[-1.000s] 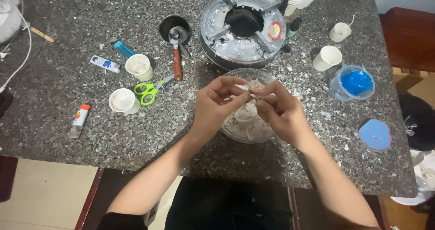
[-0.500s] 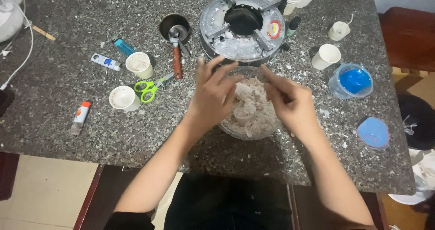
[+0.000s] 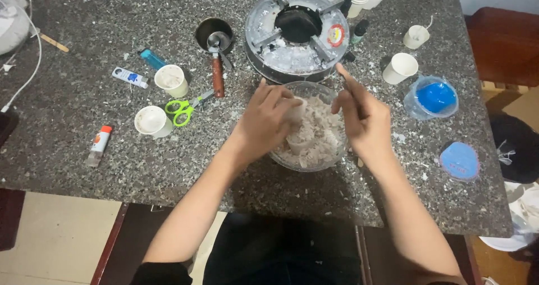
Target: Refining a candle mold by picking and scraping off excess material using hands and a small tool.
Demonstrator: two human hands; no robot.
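Both hands dip into a clear glass bowl (image 3: 307,129) of pale waxy chunks near the speckled stone counter's (image 3: 84,55) front edge: left hand (image 3: 268,121) loosely curled, right hand (image 3: 362,119) open, forefinger extended. Beyond stands a wax-crusted burner (image 3: 297,32).

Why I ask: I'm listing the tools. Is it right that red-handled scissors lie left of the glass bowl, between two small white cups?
Not quite: the scissors have green handles, not red, as the head view shows. They do lie left of the glass bowl, between the two small white cups.

Green scissors (image 3: 183,109), blue tub (image 3: 432,97), speckled grey counter (image 3: 84,44), whitish flakes (image 3: 317,133).
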